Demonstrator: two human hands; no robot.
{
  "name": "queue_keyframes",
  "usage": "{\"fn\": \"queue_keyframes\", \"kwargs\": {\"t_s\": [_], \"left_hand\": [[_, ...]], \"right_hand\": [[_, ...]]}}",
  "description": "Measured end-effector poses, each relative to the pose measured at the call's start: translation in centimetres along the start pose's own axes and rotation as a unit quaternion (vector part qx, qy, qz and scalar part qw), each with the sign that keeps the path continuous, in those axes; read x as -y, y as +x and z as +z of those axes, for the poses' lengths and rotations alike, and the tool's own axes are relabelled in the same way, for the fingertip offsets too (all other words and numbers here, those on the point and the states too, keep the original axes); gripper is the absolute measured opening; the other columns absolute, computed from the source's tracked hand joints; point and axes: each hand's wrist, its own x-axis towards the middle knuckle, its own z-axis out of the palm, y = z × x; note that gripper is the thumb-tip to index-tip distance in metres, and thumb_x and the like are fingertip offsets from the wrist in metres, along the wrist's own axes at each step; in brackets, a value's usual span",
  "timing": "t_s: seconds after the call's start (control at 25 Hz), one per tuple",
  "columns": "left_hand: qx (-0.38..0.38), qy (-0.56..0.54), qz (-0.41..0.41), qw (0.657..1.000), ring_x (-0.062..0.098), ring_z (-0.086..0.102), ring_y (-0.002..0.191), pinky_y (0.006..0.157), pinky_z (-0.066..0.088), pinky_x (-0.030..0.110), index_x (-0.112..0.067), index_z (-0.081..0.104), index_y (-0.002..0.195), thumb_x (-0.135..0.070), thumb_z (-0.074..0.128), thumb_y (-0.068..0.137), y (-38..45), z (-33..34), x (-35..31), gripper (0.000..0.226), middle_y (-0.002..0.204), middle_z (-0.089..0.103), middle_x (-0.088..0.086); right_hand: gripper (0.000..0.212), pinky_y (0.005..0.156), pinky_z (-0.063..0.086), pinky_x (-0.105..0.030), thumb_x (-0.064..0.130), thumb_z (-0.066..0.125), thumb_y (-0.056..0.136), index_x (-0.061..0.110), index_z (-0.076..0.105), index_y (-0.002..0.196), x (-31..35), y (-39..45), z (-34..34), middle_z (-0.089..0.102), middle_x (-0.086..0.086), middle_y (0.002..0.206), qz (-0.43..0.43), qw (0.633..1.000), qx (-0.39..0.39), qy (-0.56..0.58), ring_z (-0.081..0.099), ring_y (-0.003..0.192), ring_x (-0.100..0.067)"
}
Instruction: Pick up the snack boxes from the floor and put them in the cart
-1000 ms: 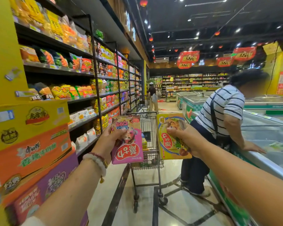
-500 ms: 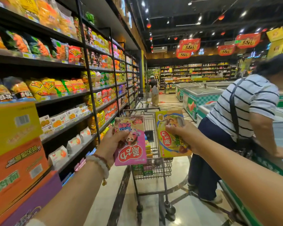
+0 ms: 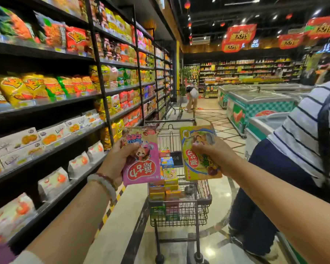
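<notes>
L hand (image 3: pixel 120 159) grips pink snack box (image 3: pixel 141 159) | R hand (image 3: pixel 213 157) grips yellow snack box (image 3: pixel 198 153) | both over cart (image 3: pixel 204 189) basket, prob. for drop-in

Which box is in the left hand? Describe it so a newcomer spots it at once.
Start at the wire cart in the middle of the aisle. Two boxes are held up just above its basket; the left hand grips the one nearer the snack shelves. That pink box has a red bean-shaped logo, unlike the yellow box in the right hand.

"大升" on red banner (image 3: pixel 238 36)
</notes>
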Motion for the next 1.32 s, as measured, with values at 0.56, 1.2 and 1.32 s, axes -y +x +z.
{"fn": "queue_keyframes", "kwargs": {"t_s": [0.56,1.2,1.32], "left_hand": [[-0.016,-0.006,-0.067,0.998,0.027,0.069,0.063,0.055,0.056,0.036,-0.003,0.05,0.12,-0.016,0.067,0.08,28.1,-7.8,9.0,0.045,0.092,0.069,0.02],[-0.113,0.082,-0.201,0.97,0.03,0.068,0.076,0.077,0.054,0.048,-0.015,0.061,0.095,-0.005,0.062,0.085,51.1,-7.1,26.8,0.015,0.087,0.072,0.012],[-0.156,0.185,-0.207,0.948,0.027,0.067,0.081,0.077,0.056,0.044,-0.012,0.045,0.115,-0.03,0.08,0.066,54.3,-7.0,29.9,0.063,0.097,0.068,0.013]], "right_hand": [[0.019,0.04,0.046,-0.022,0.016,0.066,0.087,0.01,0.06,0.103,-12.7,25.7,1.0,0.069,-0.01,0.081,0.079,0.997,0.005,-0.008,0.068,0.058,-0.017],[0.02,0.066,0.054,-0.031,0.01,0.07,0.082,0.008,0.066,0.101,-32.8,49.4,-0.2,0.073,-0.012,0.089,0.247,0.967,0.022,0.06,0.07,0.074,-0.023],[0.028,0.071,0.057,-0.033,0.01,0.073,0.079,0.007,0.066,0.105,-37.0,52.5,0.0,0.073,-0.012,0.096,0.277,0.959,0.017,0.059,0.07,0.081,-0.024]]}}
